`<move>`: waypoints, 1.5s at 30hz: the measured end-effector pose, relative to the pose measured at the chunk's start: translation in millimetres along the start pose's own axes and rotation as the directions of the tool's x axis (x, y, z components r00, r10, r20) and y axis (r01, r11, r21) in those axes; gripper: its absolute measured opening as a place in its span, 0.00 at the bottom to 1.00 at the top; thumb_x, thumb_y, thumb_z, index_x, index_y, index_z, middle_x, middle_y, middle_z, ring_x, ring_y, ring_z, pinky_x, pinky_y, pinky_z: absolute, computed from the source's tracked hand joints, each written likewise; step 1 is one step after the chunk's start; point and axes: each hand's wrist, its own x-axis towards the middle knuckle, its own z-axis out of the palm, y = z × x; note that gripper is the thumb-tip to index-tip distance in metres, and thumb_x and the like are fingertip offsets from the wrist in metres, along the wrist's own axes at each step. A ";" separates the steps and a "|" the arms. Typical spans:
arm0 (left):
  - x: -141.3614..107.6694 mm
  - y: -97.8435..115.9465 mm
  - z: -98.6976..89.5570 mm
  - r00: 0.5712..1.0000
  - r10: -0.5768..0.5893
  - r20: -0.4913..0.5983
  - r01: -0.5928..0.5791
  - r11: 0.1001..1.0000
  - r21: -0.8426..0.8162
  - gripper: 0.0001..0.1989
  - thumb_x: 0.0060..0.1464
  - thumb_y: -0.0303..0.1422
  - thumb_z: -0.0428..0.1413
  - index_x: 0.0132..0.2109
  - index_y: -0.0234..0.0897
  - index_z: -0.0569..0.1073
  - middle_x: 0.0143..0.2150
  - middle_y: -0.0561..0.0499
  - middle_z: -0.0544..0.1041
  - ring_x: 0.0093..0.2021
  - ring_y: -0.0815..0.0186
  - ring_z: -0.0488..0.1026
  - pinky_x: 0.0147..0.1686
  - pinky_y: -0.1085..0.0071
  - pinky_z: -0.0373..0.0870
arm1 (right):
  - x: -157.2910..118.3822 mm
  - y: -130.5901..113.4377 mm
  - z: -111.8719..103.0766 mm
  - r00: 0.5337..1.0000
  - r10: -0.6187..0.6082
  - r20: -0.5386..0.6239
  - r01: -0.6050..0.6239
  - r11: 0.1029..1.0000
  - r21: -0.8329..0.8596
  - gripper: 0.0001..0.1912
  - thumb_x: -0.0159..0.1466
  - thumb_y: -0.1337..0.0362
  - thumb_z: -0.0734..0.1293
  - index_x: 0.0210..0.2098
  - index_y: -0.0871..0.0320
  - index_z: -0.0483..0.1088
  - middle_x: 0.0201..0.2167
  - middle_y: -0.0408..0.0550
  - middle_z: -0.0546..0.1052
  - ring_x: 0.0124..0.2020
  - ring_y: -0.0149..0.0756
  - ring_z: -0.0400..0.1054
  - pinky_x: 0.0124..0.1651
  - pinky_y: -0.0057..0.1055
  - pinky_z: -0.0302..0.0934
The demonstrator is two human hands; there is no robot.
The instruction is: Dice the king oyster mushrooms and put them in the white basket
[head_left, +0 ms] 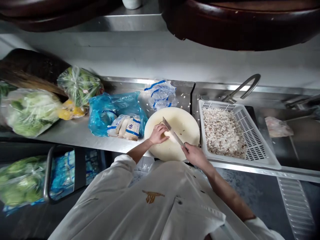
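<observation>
A round cream cutting board (186,128) sits at the counter's front edge. On it, my left hand (158,134) is closed over a pale king oyster mushroom (170,134), pressing it against the board; the fingers hide part of it. My right hand (195,154) grips the handle of a kitchen knife (175,134). The blade slants up and left across the board, right beside the mushroom and close to my left fingertips. Small dark bits lie on the board.
Right of the board, a white perforated basket (260,143) holds diced mushroom (222,131) below a faucet (242,88). Left are packed mushrooms (125,127), a blue bag (102,113) and bagged greens (33,111). Crumpled plastic packaging (162,95) lies behind. A shelf (135,22) overhangs.
</observation>
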 end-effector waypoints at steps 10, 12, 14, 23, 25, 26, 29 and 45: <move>0.3 -6.3 1.2 1.000 0.005 0.003 -0.005 0.998 -0.067 0.25 0.62 0.54 0.61 0.56 0.43 0.78 0.60 0.42 0.76 0.65 0.48 0.66 0.67 0.48 0.61 | 41.7 -32.1 17.0 0.984 0.135 0.114 -0.133 0.991 -0.027 0.20 0.80 0.56 0.51 0.54 0.56 0.71 0.44 0.56 0.83 0.44 0.44 0.78 0.43 0.32 0.58; -0.3 -6.2 -0.7 1.000 0.009 0.004 -0.009 0.997 -0.076 0.25 0.62 0.54 0.61 0.57 0.43 0.78 0.60 0.42 0.76 0.66 0.49 0.66 0.67 0.48 0.61 | 50.3 -37.1 22.1 0.979 0.153 0.134 -0.151 0.988 -0.030 0.21 0.80 0.56 0.51 0.55 0.57 0.71 0.45 0.59 0.83 0.46 0.45 0.78 0.45 0.32 0.59; -1.4 -6.3 -3.9 1.000 0.023 0.013 -0.022 0.996 -0.087 0.24 0.63 0.52 0.61 0.58 0.43 0.78 0.61 0.42 0.75 0.66 0.49 0.66 0.68 0.49 0.62 | 53.4 -38.6 24.7 0.984 0.131 0.118 -0.128 0.991 -0.032 0.21 0.80 0.56 0.50 0.56 0.59 0.69 0.46 0.60 0.82 0.47 0.46 0.78 0.47 0.33 0.60; -5.8 -9.4 -5.7 0.999 0.027 0.018 -0.024 0.991 -0.132 0.19 0.68 0.47 0.57 0.58 0.42 0.76 0.60 0.41 0.74 0.66 0.52 0.67 0.69 0.48 0.63 | 44.7 -34.6 13.6 0.994 0.090 0.064 -0.088 0.996 -0.026 0.19 0.80 0.56 0.52 0.55 0.58 0.70 0.46 0.57 0.83 0.48 0.44 0.77 0.46 0.31 0.58; -6.1 -9.5 -5.2 1.000 0.024 0.020 -0.021 0.991 -0.129 0.19 0.68 0.48 0.57 0.57 0.42 0.76 0.60 0.41 0.74 0.66 0.52 0.68 0.69 0.48 0.64 | 34.2 -32.7 3.8 0.997 0.075 0.020 -0.074 0.997 -0.028 0.20 0.80 0.55 0.52 0.53 0.56 0.71 0.45 0.56 0.83 0.46 0.44 0.77 0.45 0.32 0.57; -6.3 -9.8 -5.1 1.000 0.023 0.018 -0.020 0.992 -0.126 0.19 0.68 0.48 0.57 0.57 0.42 0.76 0.60 0.41 0.74 0.66 0.52 0.67 0.69 0.48 0.64 | 28.1 -31.7 -0.4 0.998 0.069 0.002 -0.069 0.997 -0.027 0.20 0.80 0.55 0.51 0.54 0.56 0.71 0.44 0.56 0.83 0.45 0.44 0.77 0.44 0.32 0.57; -7.0 -11.0 -4.7 1.000 0.022 0.015 -0.020 0.992 -0.126 0.20 0.68 0.49 0.57 0.57 0.41 0.76 0.59 0.40 0.74 0.65 0.51 0.67 0.69 0.47 0.64 | 15.5 -30.3 -5.1 0.999 0.053 0.002 -0.053 0.998 -0.027 0.20 0.80 0.55 0.51 0.55 0.55 0.71 0.44 0.55 0.83 0.44 0.45 0.77 0.43 0.33 0.56; -11.7 -9.4 -8.6 1.000 0.020 0.010 -0.018 0.991 -0.134 0.18 0.69 0.47 0.56 0.57 0.42 0.77 0.61 0.41 0.75 0.67 0.52 0.68 0.70 0.45 0.64 | 51.1 -40.8 29.1 0.993 0.091 0.081 -0.092 0.996 0.001 0.20 0.80 0.59 0.53 0.62 0.60 0.67 0.47 0.59 0.83 0.47 0.46 0.78 0.46 0.33 0.59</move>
